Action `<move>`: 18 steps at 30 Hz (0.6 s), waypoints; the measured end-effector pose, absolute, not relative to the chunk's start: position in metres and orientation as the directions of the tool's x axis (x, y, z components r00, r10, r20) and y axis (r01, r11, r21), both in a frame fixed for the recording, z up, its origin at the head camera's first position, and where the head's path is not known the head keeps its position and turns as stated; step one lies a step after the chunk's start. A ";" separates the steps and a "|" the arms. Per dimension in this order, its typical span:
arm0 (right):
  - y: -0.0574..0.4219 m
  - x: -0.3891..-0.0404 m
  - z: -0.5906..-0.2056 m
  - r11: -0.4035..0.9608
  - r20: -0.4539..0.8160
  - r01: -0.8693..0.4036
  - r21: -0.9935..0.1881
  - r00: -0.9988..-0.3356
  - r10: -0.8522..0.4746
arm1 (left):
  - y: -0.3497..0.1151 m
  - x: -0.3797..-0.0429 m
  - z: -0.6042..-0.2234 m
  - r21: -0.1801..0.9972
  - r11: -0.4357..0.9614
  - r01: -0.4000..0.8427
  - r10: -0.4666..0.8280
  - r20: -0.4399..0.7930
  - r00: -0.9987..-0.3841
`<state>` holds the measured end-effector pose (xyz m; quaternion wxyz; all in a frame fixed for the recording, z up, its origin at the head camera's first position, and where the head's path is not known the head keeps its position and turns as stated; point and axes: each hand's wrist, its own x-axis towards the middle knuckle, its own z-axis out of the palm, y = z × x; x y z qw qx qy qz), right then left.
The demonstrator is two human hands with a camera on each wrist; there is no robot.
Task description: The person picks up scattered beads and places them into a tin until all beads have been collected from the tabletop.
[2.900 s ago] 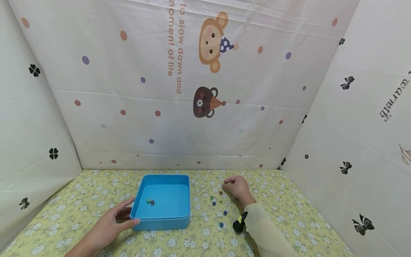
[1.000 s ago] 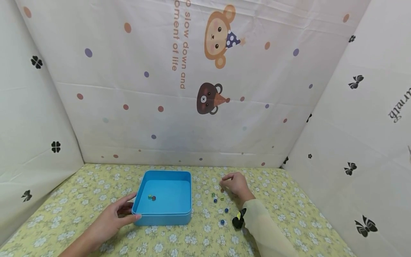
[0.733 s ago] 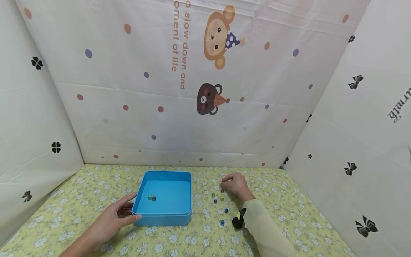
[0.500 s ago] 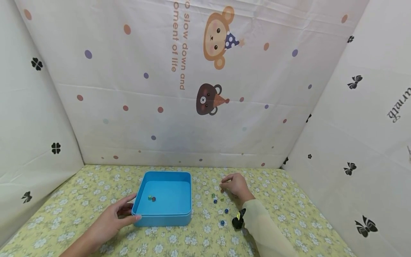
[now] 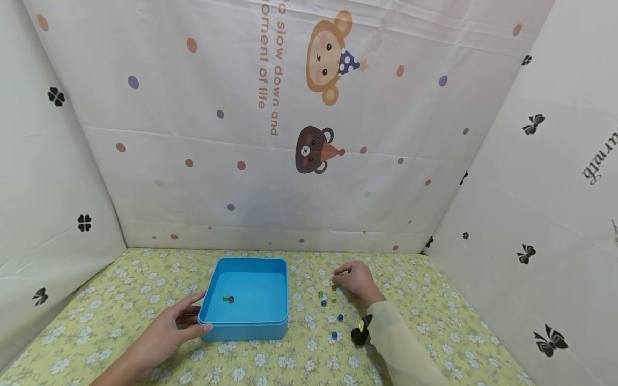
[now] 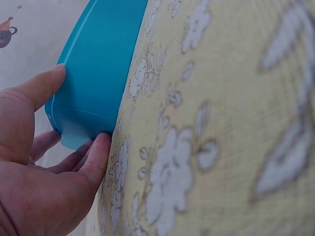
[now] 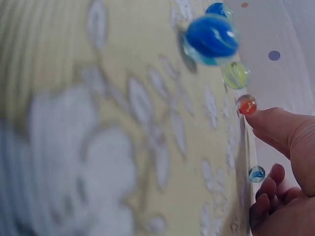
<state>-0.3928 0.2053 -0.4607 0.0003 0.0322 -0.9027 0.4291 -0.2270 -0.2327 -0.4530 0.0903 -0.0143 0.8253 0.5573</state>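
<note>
My left hand (image 5: 166,332) grips the near left corner of a blue square box (image 5: 246,331). In the left wrist view the thumb presses one wall while the fingers reach round the corner. Inside lie a green marble (image 5: 225,297) and a reddish-brown marble (image 5: 231,299). My right hand (image 5: 358,280) stays low over the cloth, fingers loosely bent. By its thumb sits an orange marble (image 7: 246,104); whether they touch is unclear. A teal-blue marble (image 7: 257,173) rests close to the bent fingers, hidden in the head view; no grip on it shows.
Nearer me than the right hand lie a green marble (image 5: 321,294), a yellow-green marble (image 5: 334,299) and several blue marbles (image 5: 340,317). A black wrist strap piece (image 5: 360,335) shows by the right sleeve. Patterned white sheets (image 5: 260,214) enclose the flowered tablecloth (image 5: 256,370).
The head view has shifted slightly since the earliest frame. Both hands, the box and the marbles keep their places relative to each other.
</note>
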 end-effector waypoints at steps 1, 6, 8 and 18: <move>0.207 -0.393 -0.461 0.625 0.029 -0.056 -0.778 -0.998 -0.054 | -0.233 -0.227 -0.453 0.918 0.377 -0.124 0.079 -0.165 -0.983; 0.215 -0.395 -0.461 0.634 0.038 -0.041 -0.772 -0.999 -0.018 | -0.234 -0.228 -0.453 0.921 0.372 -0.114 0.100 -0.162 -0.982; 0.219 -0.396 -0.461 0.644 0.050 -0.042 -0.764 -0.999 -0.005 | -0.235 -0.227 -0.453 0.921 0.373 -0.110 0.103 -0.159 -0.982; 0.230 -0.393 -0.455 0.670 0.056 -0.044 -0.741 -0.998 -0.004 | -0.235 -0.228 -0.454 0.925 0.365 -0.107 0.106 -0.156 -0.982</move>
